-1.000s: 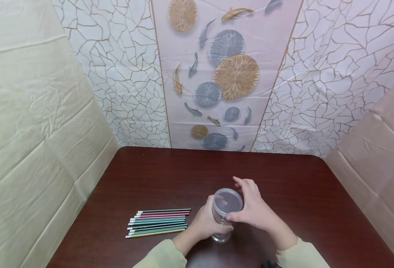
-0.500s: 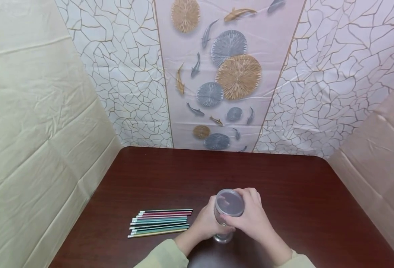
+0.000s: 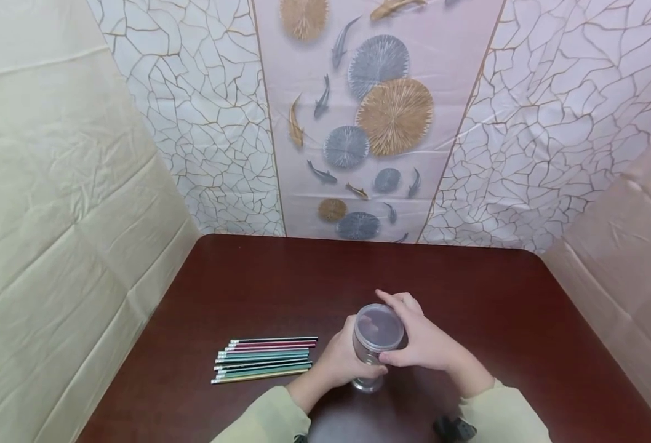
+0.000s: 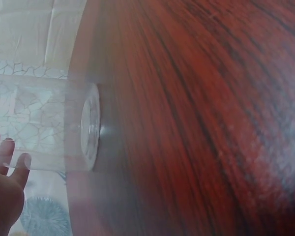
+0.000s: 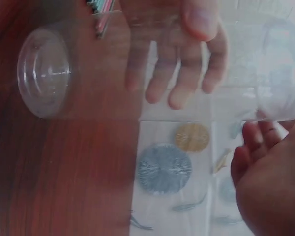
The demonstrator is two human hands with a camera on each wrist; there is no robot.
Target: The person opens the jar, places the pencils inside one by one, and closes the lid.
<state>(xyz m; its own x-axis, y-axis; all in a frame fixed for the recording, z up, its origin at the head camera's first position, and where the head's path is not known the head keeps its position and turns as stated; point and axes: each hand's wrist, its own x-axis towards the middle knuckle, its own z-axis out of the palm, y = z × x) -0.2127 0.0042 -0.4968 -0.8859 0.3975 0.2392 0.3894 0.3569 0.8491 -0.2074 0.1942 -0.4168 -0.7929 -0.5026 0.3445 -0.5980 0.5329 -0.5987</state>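
A clear plastic jar (image 3: 367, 354) with a round translucent lid (image 3: 379, 327) stands nearly upright in front of me, its top leaning slightly right. My left hand (image 3: 343, 360) grips the jar's body from the left; through the clear wall, the right wrist view shows its fingers (image 5: 182, 96) around the far side. At the lid, my right hand (image 3: 422, 338) has its thumb against the near rim, while the index finger reaches straight past the far edge. The jar's base (image 4: 91, 128) is close to the table; whether it touches I cannot tell.
Several pencils (image 3: 264, 360) in black, red, teal and yellow lie side by side left of the jar. The dark red-brown table (image 3: 259, 277) ends at a patterned cloth wall (image 3: 353, 147), with pale cloth on both sides.
Half a second ago my right hand was wrapped round the lid; its fingers have since loosened and spread away, as they were a second ago. The left hand's grip has stayed.
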